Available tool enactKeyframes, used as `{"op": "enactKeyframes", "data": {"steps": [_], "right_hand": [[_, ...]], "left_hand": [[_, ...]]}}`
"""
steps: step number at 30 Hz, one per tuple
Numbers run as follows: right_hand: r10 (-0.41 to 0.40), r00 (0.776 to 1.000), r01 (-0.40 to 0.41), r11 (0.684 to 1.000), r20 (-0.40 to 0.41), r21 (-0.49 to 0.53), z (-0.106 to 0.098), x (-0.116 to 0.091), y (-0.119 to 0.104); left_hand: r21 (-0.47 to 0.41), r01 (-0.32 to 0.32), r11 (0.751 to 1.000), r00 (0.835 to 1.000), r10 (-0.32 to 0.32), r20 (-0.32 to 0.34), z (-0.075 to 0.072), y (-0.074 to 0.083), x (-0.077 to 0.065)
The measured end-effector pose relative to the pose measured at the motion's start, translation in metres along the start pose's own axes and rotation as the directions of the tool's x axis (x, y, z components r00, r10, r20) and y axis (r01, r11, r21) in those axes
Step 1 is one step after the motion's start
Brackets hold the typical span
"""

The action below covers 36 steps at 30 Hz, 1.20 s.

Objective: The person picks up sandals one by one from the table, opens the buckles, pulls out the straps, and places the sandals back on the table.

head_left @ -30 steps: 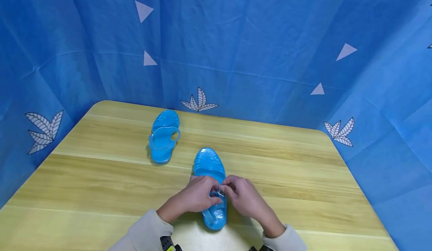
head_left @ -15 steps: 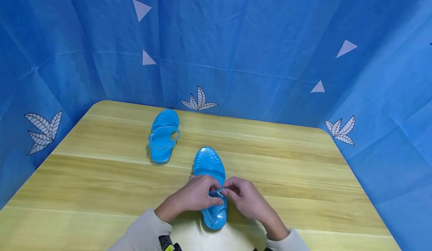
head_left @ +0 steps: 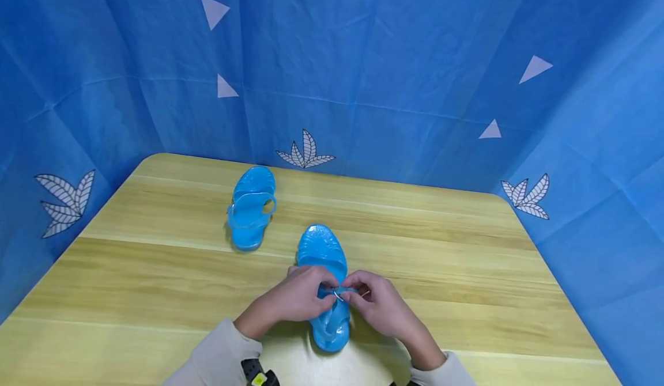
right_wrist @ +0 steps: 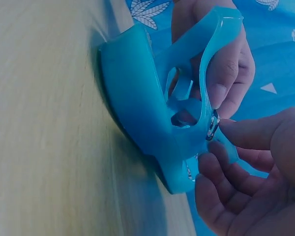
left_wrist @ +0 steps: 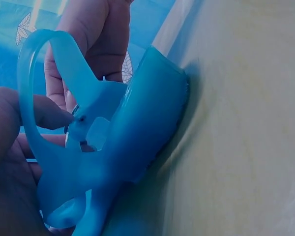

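A blue jelly sandal [head_left: 320,248] lies on the table, toe pointing away, with both hands at its ankle strap. My left hand [head_left: 301,295] pinches the strap just left of the small metal buckle [right_wrist: 213,126]. From the right, my right hand [head_left: 377,304] pinches the strap's free end [right_wrist: 227,147] at the buckle, its thumb right against the metal. In the right wrist view the strap arches up over the heel part. Seen from the left wrist, the strap [left_wrist: 27,88] loops in front of the left fingers, and the sandal's side hides part of the right hand.
A second blue sandal [head_left: 250,213] stands at the back left, its strap looped across. The wooden table [head_left: 441,248] has rounded far corners. Behind and beside it hangs a blue curtain [head_left: 404,75] printed with leaves and triangles.
A length of strap now shows extending right from the buckle, between the right fingers. The left thumb has shifted up toward the buckle. The second sandal stays in place.
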State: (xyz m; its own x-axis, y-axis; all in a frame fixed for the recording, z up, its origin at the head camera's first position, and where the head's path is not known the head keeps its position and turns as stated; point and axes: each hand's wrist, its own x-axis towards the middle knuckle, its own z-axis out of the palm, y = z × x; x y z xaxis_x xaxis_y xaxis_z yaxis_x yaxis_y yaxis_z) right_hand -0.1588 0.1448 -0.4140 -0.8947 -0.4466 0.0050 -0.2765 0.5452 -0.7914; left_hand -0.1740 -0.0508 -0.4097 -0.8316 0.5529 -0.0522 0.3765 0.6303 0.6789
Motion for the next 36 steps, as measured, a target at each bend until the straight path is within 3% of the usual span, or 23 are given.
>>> {"op": "enactKeyframes", "data": {"steps": [8, 17, 36], "right_hand": [[0.001, 1.0, -0.001, 1.0, -0.005, 0.009, 0.0005, -0.0001, 0.0007], [0.016, 1.0, -0.015, 0.999, -0.002, 0.04, 0.0003, -0.0007, 0.0005], [0.049, 0.998, -0.056, 0.986, 0.044, 0.159, -0.0041, -0.0007, 0.003]], "left_hand": [[0.06, 0.023, 0.998, 1.0, -0.022, -0.021, -0.0009, 0.0015, -0.0014], [0.056, 0.025, 0.998, 1.0, -0.024, -0.021, -0.0003, 0.0016, -0.0007], [-0.068, 0.017, 0.998, 1.0, -0.015, 0.027, -0.0024, -0.004, 0.0008]]}}
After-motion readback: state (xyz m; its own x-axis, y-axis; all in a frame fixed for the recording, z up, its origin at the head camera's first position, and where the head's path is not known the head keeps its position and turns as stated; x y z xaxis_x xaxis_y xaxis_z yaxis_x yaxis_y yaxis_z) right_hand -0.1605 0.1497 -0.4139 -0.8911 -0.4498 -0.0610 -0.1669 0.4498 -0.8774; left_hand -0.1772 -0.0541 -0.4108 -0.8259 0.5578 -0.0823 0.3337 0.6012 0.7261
